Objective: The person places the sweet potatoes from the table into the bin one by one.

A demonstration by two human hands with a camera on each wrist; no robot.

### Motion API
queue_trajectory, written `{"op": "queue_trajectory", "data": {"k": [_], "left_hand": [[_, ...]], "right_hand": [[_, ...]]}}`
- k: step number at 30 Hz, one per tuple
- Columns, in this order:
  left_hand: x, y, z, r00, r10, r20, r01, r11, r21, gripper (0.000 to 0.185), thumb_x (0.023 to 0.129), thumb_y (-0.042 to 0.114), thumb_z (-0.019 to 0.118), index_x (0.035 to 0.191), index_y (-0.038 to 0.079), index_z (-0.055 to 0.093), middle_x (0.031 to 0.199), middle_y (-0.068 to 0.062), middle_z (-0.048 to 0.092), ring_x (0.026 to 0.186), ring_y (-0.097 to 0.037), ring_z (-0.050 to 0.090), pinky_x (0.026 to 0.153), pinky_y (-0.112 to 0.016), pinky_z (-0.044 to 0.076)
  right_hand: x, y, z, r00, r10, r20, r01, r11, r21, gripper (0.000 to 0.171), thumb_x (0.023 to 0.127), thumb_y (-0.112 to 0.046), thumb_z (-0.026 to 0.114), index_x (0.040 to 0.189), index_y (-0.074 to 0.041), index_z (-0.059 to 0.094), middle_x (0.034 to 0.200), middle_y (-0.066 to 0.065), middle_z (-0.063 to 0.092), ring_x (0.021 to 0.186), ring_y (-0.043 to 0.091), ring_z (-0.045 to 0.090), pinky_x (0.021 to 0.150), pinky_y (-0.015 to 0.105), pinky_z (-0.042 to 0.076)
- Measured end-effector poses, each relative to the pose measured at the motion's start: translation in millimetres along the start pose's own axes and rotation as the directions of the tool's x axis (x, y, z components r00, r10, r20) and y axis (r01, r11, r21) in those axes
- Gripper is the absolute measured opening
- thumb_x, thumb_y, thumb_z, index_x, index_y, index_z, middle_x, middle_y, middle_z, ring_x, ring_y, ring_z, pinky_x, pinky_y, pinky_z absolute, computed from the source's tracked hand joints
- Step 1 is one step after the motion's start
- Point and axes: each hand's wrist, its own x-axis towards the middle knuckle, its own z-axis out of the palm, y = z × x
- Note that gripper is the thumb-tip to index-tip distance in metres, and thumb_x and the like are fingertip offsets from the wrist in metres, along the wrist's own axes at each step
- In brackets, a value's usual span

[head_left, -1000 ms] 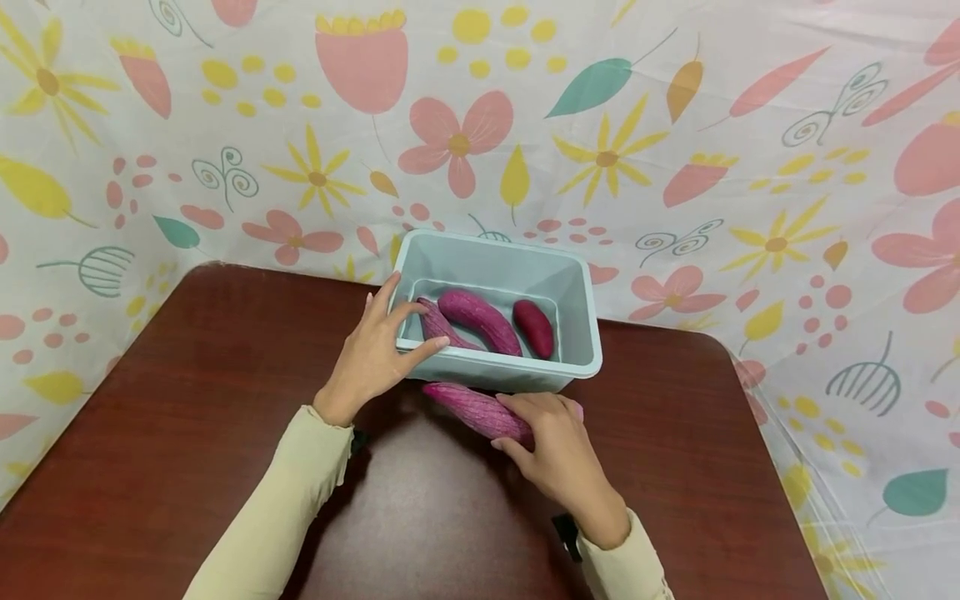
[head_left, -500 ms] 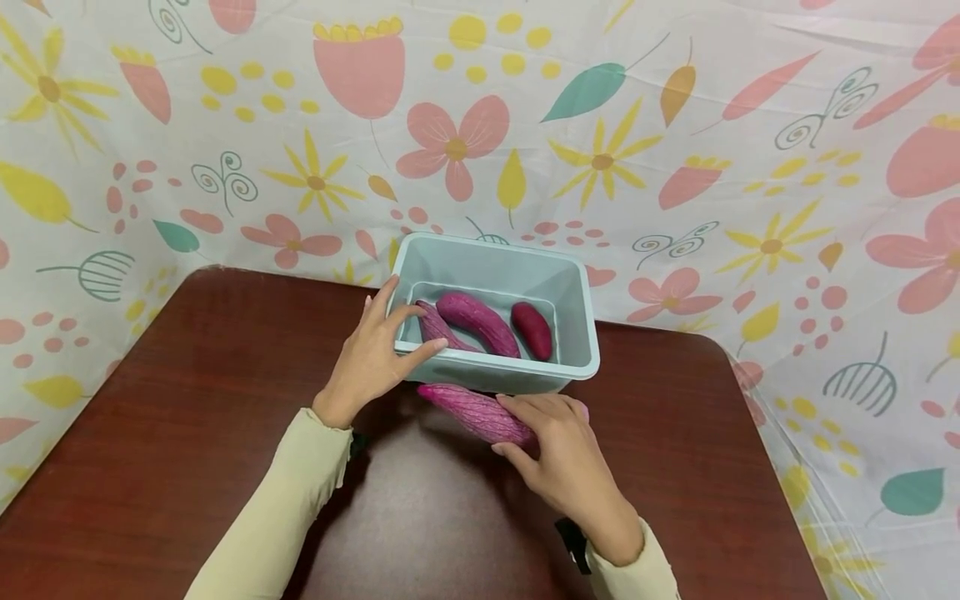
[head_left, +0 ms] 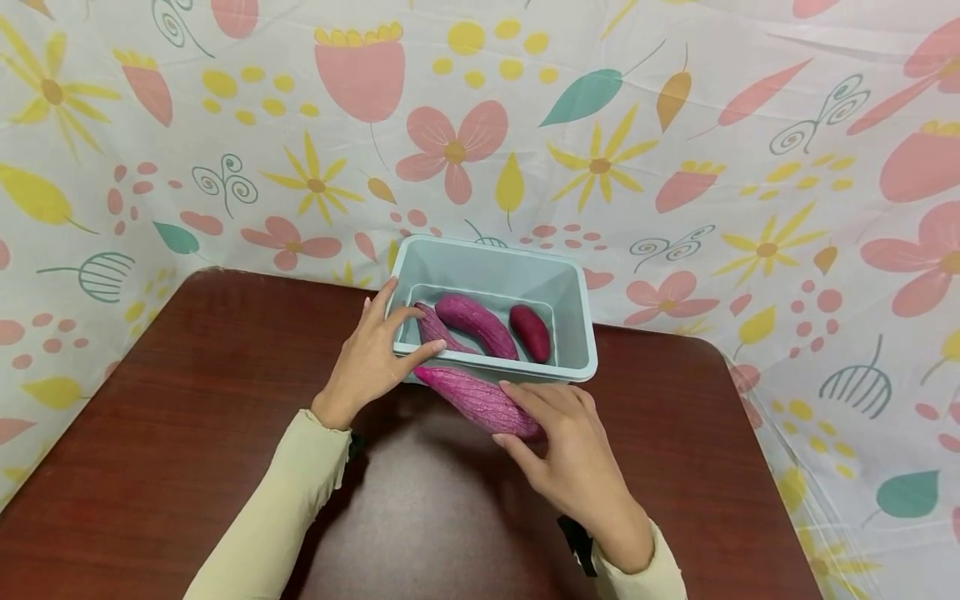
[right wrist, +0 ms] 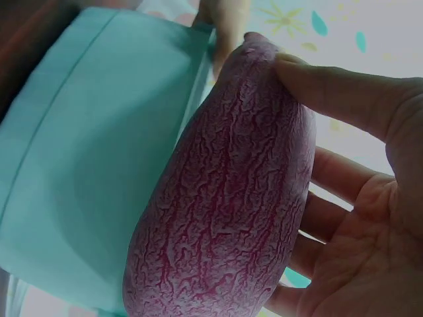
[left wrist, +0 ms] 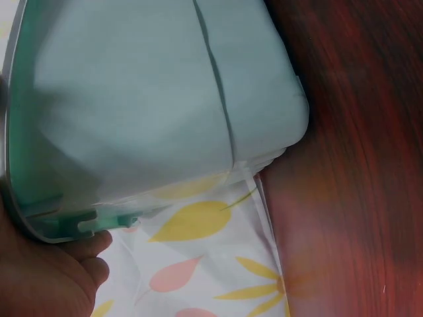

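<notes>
A pale blue-green plastic bin (head_left: pixel 498 268) stands at the back of the table. My left hand (head_left: pixel 367 358) holds its left front corner; in the left wrist view, fingertips (left wrist: pixel 98 254) show beneath the rim. Between thumb and fingers, my right hand (head_left: pixel 577 450) grips a purple sweet potato (head_left: pixel 476 398) with wrinkled skin, just in front of the bin's front wall. The right wrist view shows this sweet potato (right wrist: pixel 225 185) close up, thumb near its narrow end. Inside the bin lie a thin purple root (head_left: pixel 437 329), a curved purple one (head_left: pixel 480 323) and a short dark red one (head_left: pixel 530 332).
The dark reddish-brown table (head_left: pixel 420 517) carries the bin near its far edge. Behind and at the sides hangs a white cloth (head_left: pixel 555 92) printed with flowers and leaves.
My right hand has raised the sweet potato slightly toward the bin's front rim, its tip now overlapping the rim in the head view. The left hand keeps its hold on the corner.
</notes>
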Motion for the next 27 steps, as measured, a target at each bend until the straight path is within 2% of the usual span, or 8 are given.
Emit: {"op": "queue_trajectory", "data": {"k": [6,12,21,27], "left_hand": [[0.7,-0.2,-0.4,0.999,0.027,-0.021,-0.026,1.000,0.017,0.053,0.085,0.057,0.074,0.119,0.017,0.067,0.167,-0.013,0.023,0.154,-0.036,0.029,0.128,-0.056,0.017],[1.2,-0.9,-1.4,0.999,0.044,0.005,-0.044,0.999,0.009,0.052,0.085,0.044,0.079,0.125,0.012,0.066,0.166,-0.017,0.023,0.154,-0.035,0.028,0.128,-0.058,0.013],[0.0,-0.9,-1.5,0.998,0.050,-0.026,-0.050,0.999,-0.010,0.055,0.087,0.057,0.073,0.119,0.013,0.066,0.167,-0.014,0.024,0.157,-0.028,0.021,0.128,-0.058,0.014],[-1.1,-0.2,-1.2,1.000,0.027,-0.009,-0.027,0.999,-0.022,0.054,0.087,0.062,0.069,0.120,0.019,0.066,0.169,-0.010,0.020,0.157,-0.029,0.021,0.129,-0.057,0.013]], "right_hand": [[9,-3,-4,0.997,-0.043,-0.066,0.045,0.999,0.023,0.056,0.077,-0.024,0.088,0.128,-0.012,0.070,0.120,0.005,0.072,0.114,0.028,0.063,0.101,0.043,0.041],[22,-4,-8,0.996,-0.030,-0.081,0.034,0.998,0.050,0.056,0.078,-0.024,0.087,0.129,-0.012,0.069,0.119,0.007,0.072,0.113,0.027,0.063,0.102,0.046,0.041],[45,2,-4,0.994,0.001,-0.106,0.006,0.997,0.071,0.058,0.079,-0.024,0.087,0.132,-0.012,0.067,0.122,0.009,0.072,0.115,0.028,0.063,0.106,0.049,0.041],[62,10,5,0.991,0.028,-0.131,-0.018,0.997,0.077,0.053,0.082,-0.025,0.085,0.130,-0.011,0.068,0.120,0.010,0.073,0.115,0.028,0.065,0.105,0.048,0.041]]}}
